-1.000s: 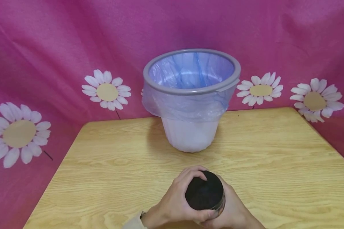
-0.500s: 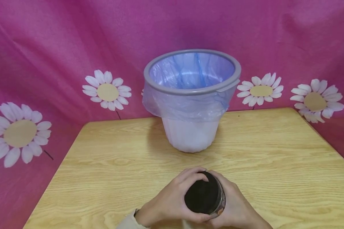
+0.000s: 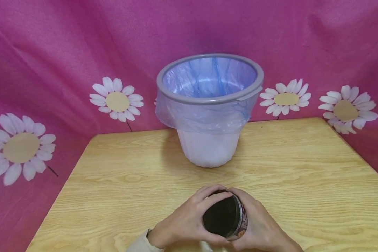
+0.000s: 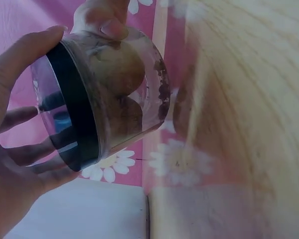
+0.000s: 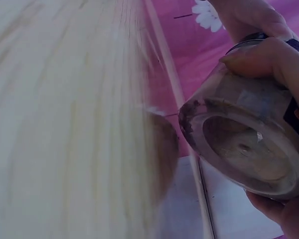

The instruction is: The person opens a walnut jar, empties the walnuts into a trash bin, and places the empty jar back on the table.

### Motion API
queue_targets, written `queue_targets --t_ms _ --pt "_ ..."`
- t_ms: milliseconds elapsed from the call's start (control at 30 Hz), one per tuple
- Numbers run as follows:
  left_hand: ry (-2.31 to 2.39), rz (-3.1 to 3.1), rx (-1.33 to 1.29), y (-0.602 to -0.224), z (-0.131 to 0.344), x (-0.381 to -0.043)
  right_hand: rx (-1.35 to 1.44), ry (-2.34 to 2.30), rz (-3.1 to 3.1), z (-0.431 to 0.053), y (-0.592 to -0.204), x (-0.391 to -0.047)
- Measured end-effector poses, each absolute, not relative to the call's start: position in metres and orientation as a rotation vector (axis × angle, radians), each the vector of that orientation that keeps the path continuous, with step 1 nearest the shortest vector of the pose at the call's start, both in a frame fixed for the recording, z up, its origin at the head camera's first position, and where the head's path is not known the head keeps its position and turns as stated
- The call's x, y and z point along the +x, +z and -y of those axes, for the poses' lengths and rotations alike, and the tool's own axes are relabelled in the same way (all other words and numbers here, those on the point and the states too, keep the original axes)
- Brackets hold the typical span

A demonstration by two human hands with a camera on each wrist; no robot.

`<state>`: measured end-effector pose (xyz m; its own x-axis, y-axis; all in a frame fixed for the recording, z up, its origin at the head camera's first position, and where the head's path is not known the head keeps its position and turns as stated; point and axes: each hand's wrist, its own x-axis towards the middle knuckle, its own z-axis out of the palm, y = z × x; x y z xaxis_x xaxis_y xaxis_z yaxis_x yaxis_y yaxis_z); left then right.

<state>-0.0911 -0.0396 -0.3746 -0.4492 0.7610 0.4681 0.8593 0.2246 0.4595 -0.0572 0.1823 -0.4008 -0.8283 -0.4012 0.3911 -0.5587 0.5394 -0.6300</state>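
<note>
A clear jar (image 4: pixel 152 79) with a black lid (image 3: pixel 222 215) is held between both hands near the front of the table. My left hand (image 3: pixel 189 217) grips the lid, its fingers and thumb curled round the rim. Lower down, my right hand (image 3: pixel 259 222) wraps the jar's body from the right. The jar leans, and a strip of printed label (image 3: pixel 243 224) shows beside the right palm. From the right wrist, the see-through jar base (image 5: pixel 244 149) is visible, held off the table surface. Dark specks (image 4: pixel 163 82) show near the base in the left wrist view.
A white waste bin (image 3: pixel 209 148) stands at the back middle of the wooden table (image 3: pixel 119 178). Its grey rim (image 3: pixel 208 100) clamps a bluish bag liner (image 3: pixel 204 117). Behind hangs a pink daisy-print cloth (image 3: pixel 129 42).
The jar has tipped slightly to the left, so more of its labelled side shows. My left hand has turned a little on the lid, and my right hand has come further up round the side.
</note>
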Motion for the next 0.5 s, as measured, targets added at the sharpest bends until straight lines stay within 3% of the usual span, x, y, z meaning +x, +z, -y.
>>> queue_targets --t_ms 500 --pt "-0.993 2.242 -1.643 -0.3787 0.0398 -0.0947 0.793 1.053 2.575 -0.1834 -0.3987 -0.0565"
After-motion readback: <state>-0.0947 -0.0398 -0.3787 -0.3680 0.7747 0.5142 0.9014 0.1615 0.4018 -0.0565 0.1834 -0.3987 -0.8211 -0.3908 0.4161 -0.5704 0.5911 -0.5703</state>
